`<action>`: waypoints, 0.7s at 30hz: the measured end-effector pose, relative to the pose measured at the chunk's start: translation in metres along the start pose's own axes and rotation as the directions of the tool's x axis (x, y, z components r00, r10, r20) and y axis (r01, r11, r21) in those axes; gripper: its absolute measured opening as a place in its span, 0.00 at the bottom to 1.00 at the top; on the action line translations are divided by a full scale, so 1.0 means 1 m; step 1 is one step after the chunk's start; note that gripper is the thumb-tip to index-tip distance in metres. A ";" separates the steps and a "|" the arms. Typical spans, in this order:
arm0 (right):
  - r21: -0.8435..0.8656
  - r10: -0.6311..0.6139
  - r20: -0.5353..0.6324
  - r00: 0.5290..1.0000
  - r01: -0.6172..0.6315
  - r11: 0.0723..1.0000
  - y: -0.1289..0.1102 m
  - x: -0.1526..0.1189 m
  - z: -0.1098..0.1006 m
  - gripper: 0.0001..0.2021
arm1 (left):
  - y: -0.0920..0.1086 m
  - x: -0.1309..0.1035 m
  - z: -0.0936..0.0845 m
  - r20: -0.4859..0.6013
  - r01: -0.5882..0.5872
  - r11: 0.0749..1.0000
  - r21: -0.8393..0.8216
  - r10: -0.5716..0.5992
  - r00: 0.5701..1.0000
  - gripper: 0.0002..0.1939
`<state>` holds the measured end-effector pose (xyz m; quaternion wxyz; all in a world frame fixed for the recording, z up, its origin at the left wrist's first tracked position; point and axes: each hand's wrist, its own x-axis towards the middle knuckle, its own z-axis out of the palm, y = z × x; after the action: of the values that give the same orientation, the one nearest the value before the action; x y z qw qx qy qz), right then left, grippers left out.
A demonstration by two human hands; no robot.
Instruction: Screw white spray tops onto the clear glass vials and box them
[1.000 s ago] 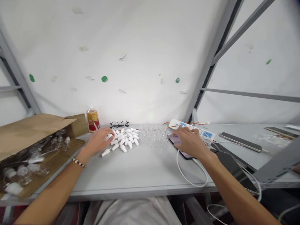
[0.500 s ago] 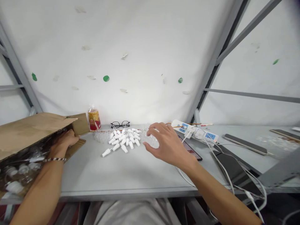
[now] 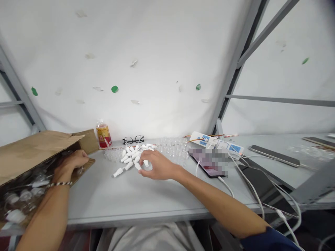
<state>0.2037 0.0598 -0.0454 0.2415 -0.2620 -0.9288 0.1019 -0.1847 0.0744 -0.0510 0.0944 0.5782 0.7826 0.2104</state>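
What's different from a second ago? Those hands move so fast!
The left hand went from the white caps leftward into the cardboard box. The right hand moved left from over the phone to the caps; whether it has gripped one is unclear. The glasses and drink bottle stayed put.

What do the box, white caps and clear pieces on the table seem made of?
Box: apparently matte cardboard, judging by its plain brown, bent flaps.
White caps: probably plastic, smooth, with an even, opaque white.
Clear pieces: transparent and shiny, with bright highlights; plastic or glass, I cannot tell which.
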 end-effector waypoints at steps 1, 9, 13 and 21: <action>-0.009 0.006 -0.013 1.000 -0.006 1.000 0.000 -0.001 0.003 0.07 | 0.009 -0.004 0.000 0.005 0.006 1.000 0.011 -0.006 1.000 0.06; -0.042 -0.005 -0.105 0.994 0.000 0.999 -0.011 -0.010 0.016 0.14 | 0.074 -0.033 -0.001 -0.123 -0.292 0.910 -0.296 0.267 0.956 0.19; 0.020 0.052 -0.155 0.987 -0.049 0.999 -0.011 -0.009 0.020 0.22 | 0.108 -0.055 0.005 -0.226 -0.435 0.760 -0.483 0.372 0.900 0.22; 0.100 0.175 -0.162 0.971 -0.160 0.982 -0.001 -0.004 0.017 0.14 | 0.162 -0.104 0.052 -0.294 -0.698 0.557 -0.450 0.645 0.705 0.11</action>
<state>0.1977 0.0554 -0.0615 0.3216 -0.3365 -0.8741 0.1390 0.0084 0.0267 -0.0364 0.1255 0.7715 0.4156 0.4650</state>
